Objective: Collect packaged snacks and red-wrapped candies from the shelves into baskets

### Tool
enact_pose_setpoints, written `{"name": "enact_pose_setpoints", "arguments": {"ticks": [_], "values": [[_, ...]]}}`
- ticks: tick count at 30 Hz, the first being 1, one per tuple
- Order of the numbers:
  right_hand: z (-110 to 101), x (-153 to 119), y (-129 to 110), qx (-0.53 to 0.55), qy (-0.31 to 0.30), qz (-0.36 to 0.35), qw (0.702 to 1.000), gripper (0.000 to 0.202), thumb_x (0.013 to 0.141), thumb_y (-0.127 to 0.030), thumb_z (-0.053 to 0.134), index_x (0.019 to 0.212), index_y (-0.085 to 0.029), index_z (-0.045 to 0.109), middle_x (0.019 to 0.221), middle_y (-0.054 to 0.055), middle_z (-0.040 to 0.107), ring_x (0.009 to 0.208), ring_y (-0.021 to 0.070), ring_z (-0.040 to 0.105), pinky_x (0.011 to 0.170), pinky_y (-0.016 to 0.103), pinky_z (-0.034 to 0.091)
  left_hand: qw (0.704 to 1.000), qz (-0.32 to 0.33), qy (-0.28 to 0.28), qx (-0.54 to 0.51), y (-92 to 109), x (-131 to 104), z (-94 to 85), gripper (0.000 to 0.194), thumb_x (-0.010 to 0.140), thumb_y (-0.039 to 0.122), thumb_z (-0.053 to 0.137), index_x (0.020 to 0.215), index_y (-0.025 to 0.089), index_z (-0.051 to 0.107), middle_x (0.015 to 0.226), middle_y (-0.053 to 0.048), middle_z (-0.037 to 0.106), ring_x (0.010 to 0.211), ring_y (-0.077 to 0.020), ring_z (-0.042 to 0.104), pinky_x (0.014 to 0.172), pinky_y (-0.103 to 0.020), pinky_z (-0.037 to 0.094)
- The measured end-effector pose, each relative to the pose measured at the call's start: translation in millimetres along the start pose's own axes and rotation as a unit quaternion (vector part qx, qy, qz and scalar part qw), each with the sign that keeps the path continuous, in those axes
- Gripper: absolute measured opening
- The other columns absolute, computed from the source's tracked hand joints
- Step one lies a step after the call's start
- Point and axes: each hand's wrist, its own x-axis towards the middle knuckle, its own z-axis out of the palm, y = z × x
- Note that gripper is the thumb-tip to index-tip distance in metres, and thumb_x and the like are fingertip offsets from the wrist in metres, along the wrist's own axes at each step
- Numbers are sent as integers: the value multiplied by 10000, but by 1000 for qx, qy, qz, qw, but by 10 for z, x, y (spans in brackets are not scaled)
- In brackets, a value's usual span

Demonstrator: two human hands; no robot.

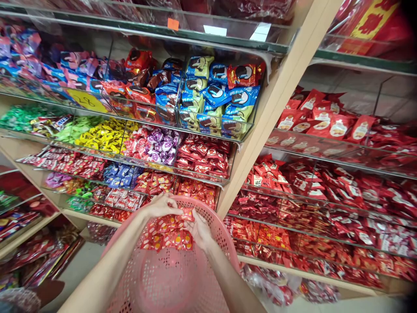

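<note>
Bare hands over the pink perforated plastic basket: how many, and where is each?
2: the left hand and the right hand, both at a small red wrapped packet over the far side of the pink perforated plastic basket. None seem hidden.

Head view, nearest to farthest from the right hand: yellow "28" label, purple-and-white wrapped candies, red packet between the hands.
1. Red packet: at the fingertips of the right hand.
2. Purple-and-white wrapped candies: beyond the hand, up and to the left.
3. Yellow "28" label: higher still, much farther left.

packets [167, 234] in basket [169, 282] before shelving [259, 130]
</note>
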Motion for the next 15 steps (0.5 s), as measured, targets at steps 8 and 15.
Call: {"name": "enact_pose_setpoints", "arguments": {"ticks": [8, 15], "values": [[-24, 4, 38, 7, -15, 7, 1000, 249, 677, -348, 720, 837, -189, 613, 829, 22, 699, 685, 116, 643, 664, 246, 516, 999, 28, -17, -5, -38, 3, 1, 297, 666, 544, 604, 777, 292, 715, 1092, 17, 596, 1170, -291, 397, 1019, -407, 207], [-41, 38, 59, 24, -42, 55, 997, 264, 706, -366, 691, 889, -190, 619, 912, 30, 693, 790, 122, 641, 735, 251, 504, 999, 42, -3, -22, -119, 20, 33, 290, 699, 520, 575, 759, 272, 713, 1029, 8, 615, 1132, -294, 439, 989, -384, 256]]}}
